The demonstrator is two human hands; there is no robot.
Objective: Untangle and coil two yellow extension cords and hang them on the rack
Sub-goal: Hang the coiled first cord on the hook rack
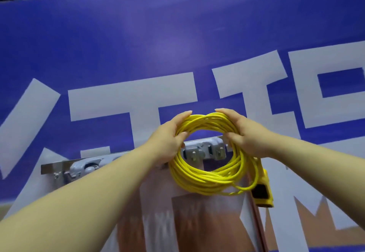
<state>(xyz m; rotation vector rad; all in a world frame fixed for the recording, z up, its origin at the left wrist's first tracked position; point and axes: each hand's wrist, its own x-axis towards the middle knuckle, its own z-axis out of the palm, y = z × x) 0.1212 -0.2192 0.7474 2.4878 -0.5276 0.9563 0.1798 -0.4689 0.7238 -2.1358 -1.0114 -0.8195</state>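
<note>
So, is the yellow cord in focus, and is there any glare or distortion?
Head view: the coiled yellow cord is fairly sharp; a pale glare patch sits on the blue banner; the banner's top edge bows from the wide lens; the bottom looks smeared.

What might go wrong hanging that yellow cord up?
Both the left hand and right hand grip the coiled cord only near its top, so lower loops might slip loose. The socket block dangles at its side and may drag loops off. A rack hook might catch only some strands.
</note>
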